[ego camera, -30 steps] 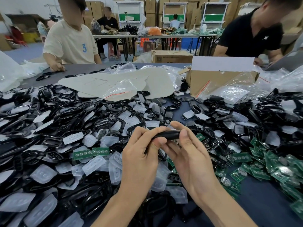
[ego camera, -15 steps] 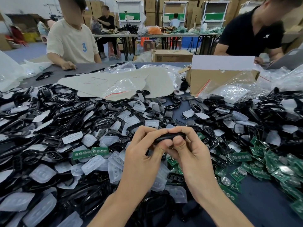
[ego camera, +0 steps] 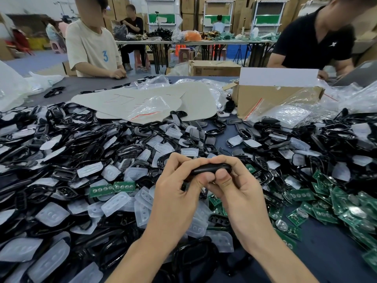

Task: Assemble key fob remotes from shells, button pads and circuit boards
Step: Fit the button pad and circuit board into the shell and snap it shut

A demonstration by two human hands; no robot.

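Hands meet above the middle of the table: the left hand and the right hand both pinch one black key fob. It is held level and edge-on to the camera, clear of the heap below. Each hand has its fingers curled over the far side of the fob and its thumb pressed against the near edge, the two thumbs almost touching. Whether the two halves of the fob are fully closed cannot be told from this angle. Loose black shells cover the left and centre of the table, mixed with translucent button pads. Green circuit boards lie mostly to the right of the hands, and two more sit among the pads to the left. Beyond the heap lie grey card sheets with clear plastic bags on top, and an open cardboard box stands at the right. A person in a cream T-shirt and a person in a black shirt are at the far edge.
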